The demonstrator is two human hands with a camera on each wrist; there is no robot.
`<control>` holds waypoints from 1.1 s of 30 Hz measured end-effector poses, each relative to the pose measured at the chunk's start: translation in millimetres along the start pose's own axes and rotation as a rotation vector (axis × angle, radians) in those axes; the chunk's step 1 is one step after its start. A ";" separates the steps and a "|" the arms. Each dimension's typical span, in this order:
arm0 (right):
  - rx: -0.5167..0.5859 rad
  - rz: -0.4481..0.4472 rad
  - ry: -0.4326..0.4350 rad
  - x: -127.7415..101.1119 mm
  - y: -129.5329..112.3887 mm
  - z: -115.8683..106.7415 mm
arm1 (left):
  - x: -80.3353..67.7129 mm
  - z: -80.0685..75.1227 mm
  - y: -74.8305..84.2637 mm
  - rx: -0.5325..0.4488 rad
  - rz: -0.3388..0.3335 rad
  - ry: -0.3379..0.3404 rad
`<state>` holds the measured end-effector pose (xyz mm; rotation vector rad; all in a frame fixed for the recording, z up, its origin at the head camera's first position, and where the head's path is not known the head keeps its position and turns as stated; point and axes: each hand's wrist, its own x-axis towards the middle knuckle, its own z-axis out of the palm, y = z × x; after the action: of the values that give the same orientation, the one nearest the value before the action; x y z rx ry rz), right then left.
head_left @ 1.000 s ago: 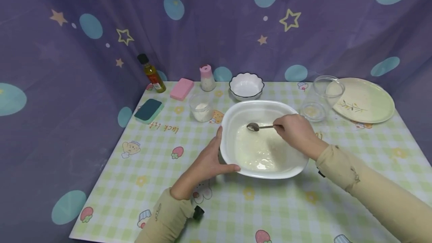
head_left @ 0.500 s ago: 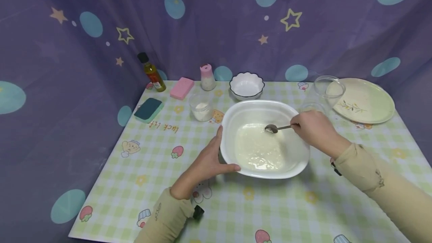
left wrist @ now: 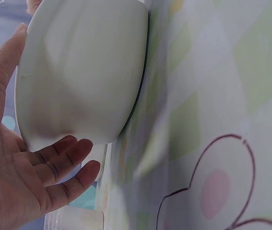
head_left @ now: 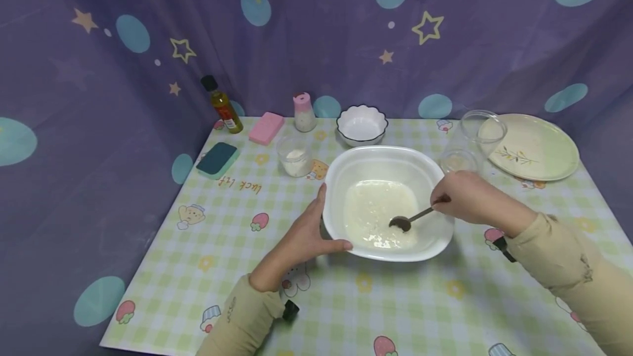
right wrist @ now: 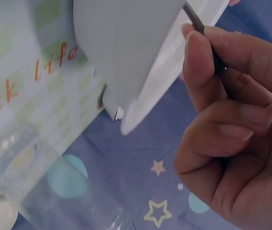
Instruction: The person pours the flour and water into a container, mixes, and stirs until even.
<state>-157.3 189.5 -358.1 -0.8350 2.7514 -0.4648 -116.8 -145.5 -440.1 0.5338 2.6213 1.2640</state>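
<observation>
A white basin (head_left: 341, 174) holds a pale, milky liquid (head_left: 371, 207) with bubbles on its surface. My left hand (head_left: 306, 240) grips the basin's near left corner, thumb over the rim; in the left wrist view its fingers (left wrist: 68, 160) lie against the outer wall. Above the basin's right side, my right hand (head_left: 460, 196) pinches a dark metal spoon (head_left: 420, 214) by the end of its handle. The spoon's bowl is at the liquid, right of the middle; how deep it dips I cannot tell. In the right wrist view, thumb and forefinger hold the handle (right wrist: 193, 17).
Behind the basin stand a scalloped white bowl (head_left: 362, 126), a pink-topped shaker (head_left: 304, 112) and a clear cup of white powder (head_left: 295, 158). Sponges (head_left: 217, 160) and an oil bottle (head_left: 223, 107) are left. A clear container (head_left: 465, 144) and an oval plate (head_left: 549, 147) are right.
My right hand has moved right, and the spoon has gone from the basin's far side down toward its near side. The left hand keeps its hold on the basin.
</observation>
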 end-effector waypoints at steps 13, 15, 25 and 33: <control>0.059 -0.143 0.139 16.0 -12.1 32.1 | 0.0 -0.1 -0.7 -0.004 0.028 0.005; 0.054 -0.140 0.176 19.6 -14.3 36.1 | 0.1 -0.1 -0.8 -0.005 0.032 0.006; 0.065 -0.089 0.327 35.9 -16.9 45.1 | 0.2 0.3 -0.8 0.006 0.021 -0.001; 0.012 -0.009 0.374 38.8 -7.5 40.5 | 1.0 0.5 -0.5 -0.011 0.033 0.002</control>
<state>-172.7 152.0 -397.6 -0.8307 3.0779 -0.7020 -117.6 -145.0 -440.8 0.5759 2.6164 1.2885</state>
